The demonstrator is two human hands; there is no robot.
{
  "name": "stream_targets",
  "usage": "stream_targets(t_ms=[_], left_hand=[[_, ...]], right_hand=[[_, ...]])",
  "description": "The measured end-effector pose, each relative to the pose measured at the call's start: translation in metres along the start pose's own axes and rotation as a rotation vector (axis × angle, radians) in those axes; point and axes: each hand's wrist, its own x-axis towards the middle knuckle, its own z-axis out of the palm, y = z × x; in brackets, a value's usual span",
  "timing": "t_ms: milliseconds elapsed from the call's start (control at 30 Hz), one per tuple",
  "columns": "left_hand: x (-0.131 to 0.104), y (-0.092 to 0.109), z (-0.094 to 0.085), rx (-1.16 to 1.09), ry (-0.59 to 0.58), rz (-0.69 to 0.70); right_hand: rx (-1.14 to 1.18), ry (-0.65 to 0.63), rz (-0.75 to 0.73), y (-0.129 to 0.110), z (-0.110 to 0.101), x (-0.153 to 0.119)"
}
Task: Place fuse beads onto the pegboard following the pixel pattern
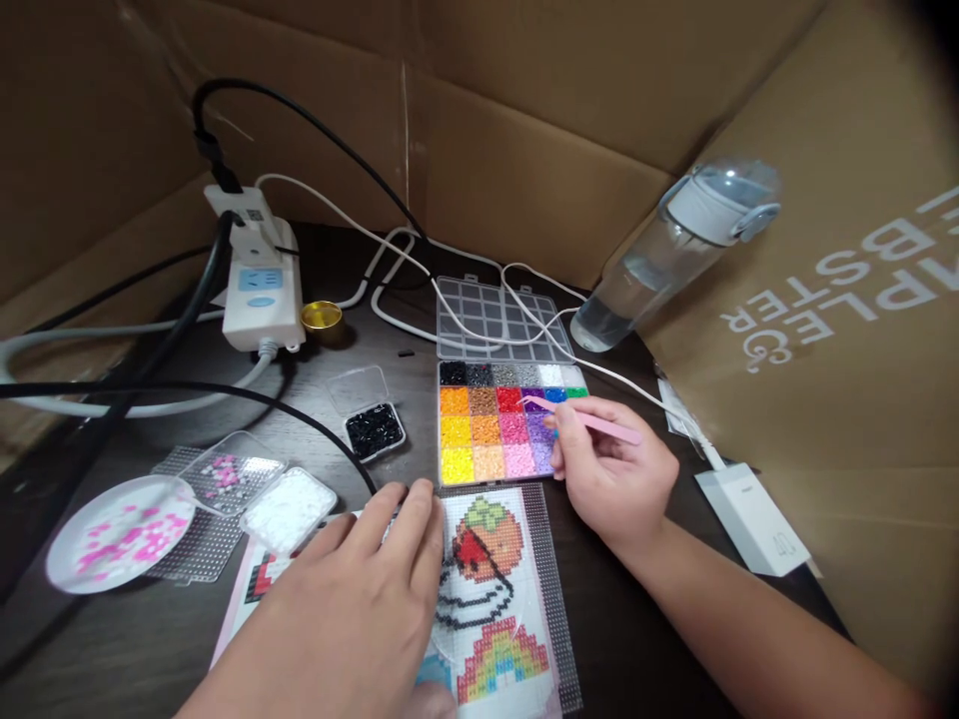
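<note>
Pink tweezers (pixel 610 427) are pinched in my right hand (pixel 614 474), their tips over the red beads (pixel 510 400) in the sectioned bead box (pixel 441 419). My left hand (pixel 375 589) lies flat over the pattern sheet (pixel 535 594), fingers pointing away from me. On the sheet are an orange round fruit picture (pixel 505 544) with some red inside a black bead outline (pixel 479 621), and a rainbow (pixel 503 661). A clear pegboard edge (pixel 558 609) shows along its right side. Part of the sheet is hidden under my left hand.
Left of the box sits a small case of black beads (pixel 375 431). Nearer left are a case of white beads (pixel 289 509) and a dish (pixel 64 559) of pink and white beads. Behind stand a power strip (pixel 262 300), cables and a gold tin (pixel 322 320); right, a bottle (pixel 644 275) and white adapter (pixel 753 519).
</note>
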Motion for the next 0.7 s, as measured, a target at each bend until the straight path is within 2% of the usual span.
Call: stream_targets(t_ms=[167,300,367,467,600,700], left_hand=[[0.004,0.004,-0.007,0.027,-0.117,-0.026],[0.005,0.004,-0.003,0.040,-0.081,-0.011],[0.004,0.004,-0.001,0.042,-0.057,-0.009],[0.004,0.004,-0.001,0.052,-0.090,-0.023],[0.005,0.005,-0.002,0.060,-0.121,-0.027],[0.006,0.005,0.000,0.054,-0.117,-0.018]], right_hand=[[0.372,0.068,0.220,-0.003,0.001,0.013],[0.565,0.082,0.345,-0.002,-0.001,0.021],[0.598,0.071,0.415,-0.002,-0.002,0.023],[0.617,0.050,0.489,-0.001,-0.005,0.023],[0.603,0.002,0.501,0.001,-0.006,0.019],[0.589,0.011,0.500,0.001,-0.006,0.017]])
